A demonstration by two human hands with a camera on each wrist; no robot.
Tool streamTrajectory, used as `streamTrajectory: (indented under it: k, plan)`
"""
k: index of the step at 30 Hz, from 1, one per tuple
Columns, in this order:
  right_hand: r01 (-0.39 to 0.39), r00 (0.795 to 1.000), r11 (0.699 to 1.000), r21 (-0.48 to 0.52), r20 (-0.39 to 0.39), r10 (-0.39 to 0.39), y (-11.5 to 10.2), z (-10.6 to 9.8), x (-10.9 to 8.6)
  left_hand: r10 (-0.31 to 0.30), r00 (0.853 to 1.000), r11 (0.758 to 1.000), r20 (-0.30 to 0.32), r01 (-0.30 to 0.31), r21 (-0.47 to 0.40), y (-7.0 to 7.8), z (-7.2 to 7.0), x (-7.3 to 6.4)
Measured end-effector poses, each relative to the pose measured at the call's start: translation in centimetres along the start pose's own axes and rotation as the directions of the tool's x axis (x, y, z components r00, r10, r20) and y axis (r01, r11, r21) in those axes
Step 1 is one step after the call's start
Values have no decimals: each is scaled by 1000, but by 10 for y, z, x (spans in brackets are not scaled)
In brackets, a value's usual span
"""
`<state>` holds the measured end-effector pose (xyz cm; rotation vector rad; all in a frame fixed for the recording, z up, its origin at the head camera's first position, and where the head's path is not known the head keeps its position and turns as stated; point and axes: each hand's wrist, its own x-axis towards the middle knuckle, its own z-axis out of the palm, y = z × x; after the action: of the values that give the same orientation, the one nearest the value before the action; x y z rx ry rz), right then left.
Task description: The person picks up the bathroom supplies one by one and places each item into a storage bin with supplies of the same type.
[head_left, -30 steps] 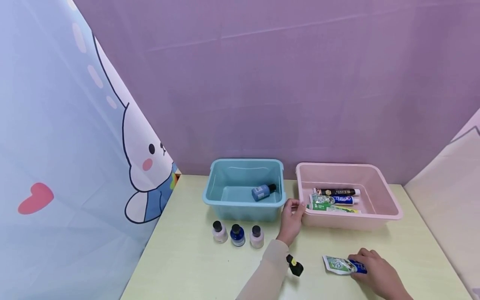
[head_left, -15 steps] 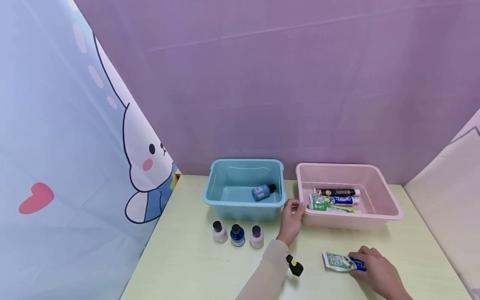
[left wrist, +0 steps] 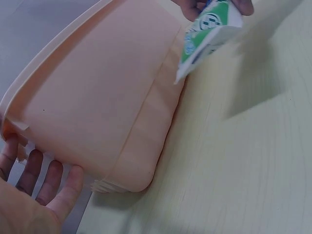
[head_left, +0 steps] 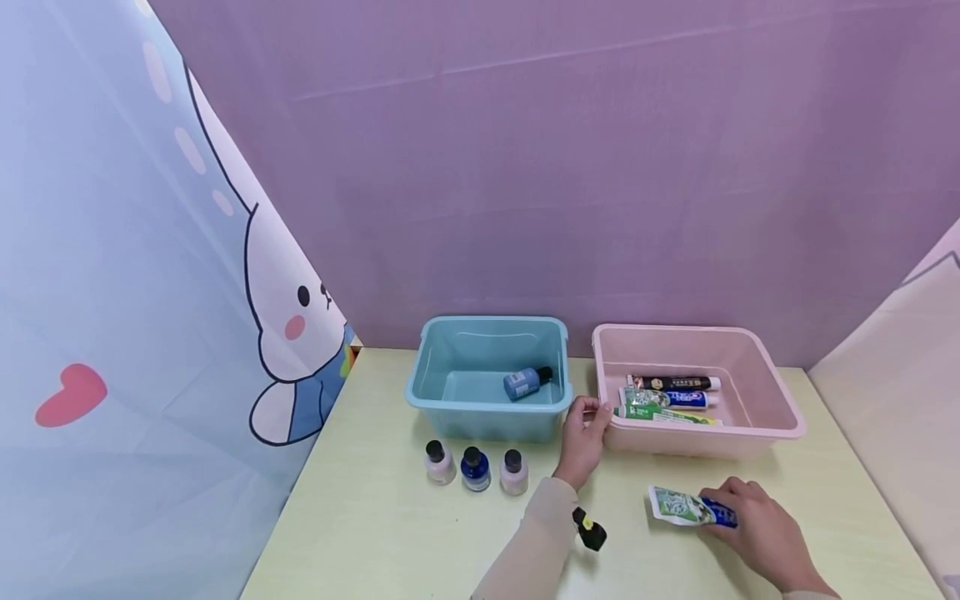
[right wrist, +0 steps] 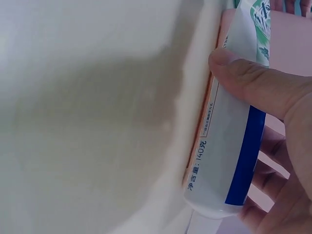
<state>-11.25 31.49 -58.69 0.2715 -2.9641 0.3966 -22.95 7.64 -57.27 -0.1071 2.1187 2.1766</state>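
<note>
My right hand (head_left: 757,529) grips a green, white and blue toothpaste tube (head_left: 681,506) by its blue end, above the table in front of the pink bin (head_left: 705,442). In the right wrist view my thumb lies along the tube's white back (right wrist: 219,141), with fingers on the far side. My left hand (head_left: 581,446) holds the pink bin at its left front corner. The left wrist view has the left fingers (left wrist: 63,192) against the bin's end wall, below the rim. Inside that bin lie a black tube (head_left: 672,383), a blue-and-green tube (head_left: 686,400) and a green-and-yellow tube (head_left: 667,414).
A teal bin (head_left: 491,421) stands left of the pink one, with a blue bottle (head_left: 521,383) lying inside. Before it stand a pale bottle (head_left: 439,467), a dark blue bottle (head_left: 476,473) and another pale bottle (head_left: 513,477). A purple cloth (head_left: 525,167) hangs behind the table.
My right hand has lifted the toothpaste tube slightly and carried it a little away from me, toward the pink bin. My left hand has stayed at the bin's corner.
</note>
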Motion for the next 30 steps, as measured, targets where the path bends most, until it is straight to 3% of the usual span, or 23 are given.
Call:
streamTrajectory:
  k: [11,24,30]
  plan:
    - [53,989,999,8,-135,-52,1,-6,8,10,1000,1000,-1,-10,-8,0,0,0]
    - [76,973,997,16,-220,-71,0,-20,16,7,1000,1000,4,-7,-5,-1,0,1]
    - [114,953,993,14,-285,-105,-1,-26,19,-13,1000,1000,-3,13,6,1,1,1]
